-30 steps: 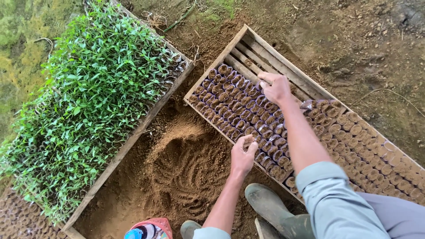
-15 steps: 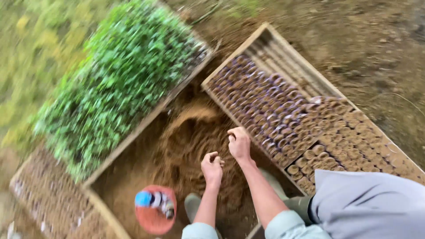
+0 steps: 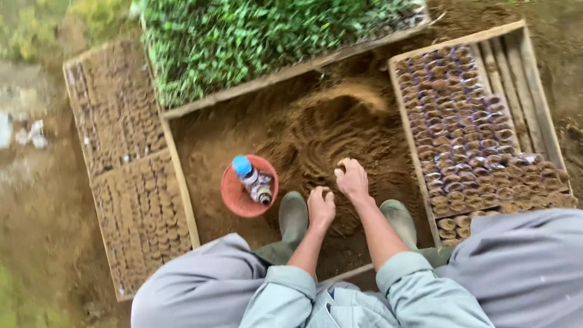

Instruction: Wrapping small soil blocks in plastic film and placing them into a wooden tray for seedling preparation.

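Observation:
My left hand [image 3: 320,206] is curled shut just above the loose brown soil [image 3: 316,136], between my two green rubber boots. My right hand [image 3: 351,179] sits beside it, slightly farther out, with its fingers bent down into the soil. Whether either hand holds soil is hidden by the fingers. A wooden tray [image 3: 408,115] of small dark seedling pots filled with soil lies to the right of my right hand.
A red bowl [image 3: 234,197] holding a blue-capped bottle [image 3: 252,180] sits on the soil left of my hands. A tray of green seedlings [image 3: 243,36] lies beyond. Wooden trays of brown soil pots [image 3: 133,200] lie at the left.
My right hand left the tray of pots and came back to the soil pile beside my left hand. The view swung to the left, bringing the red bowl and left trays into sight.

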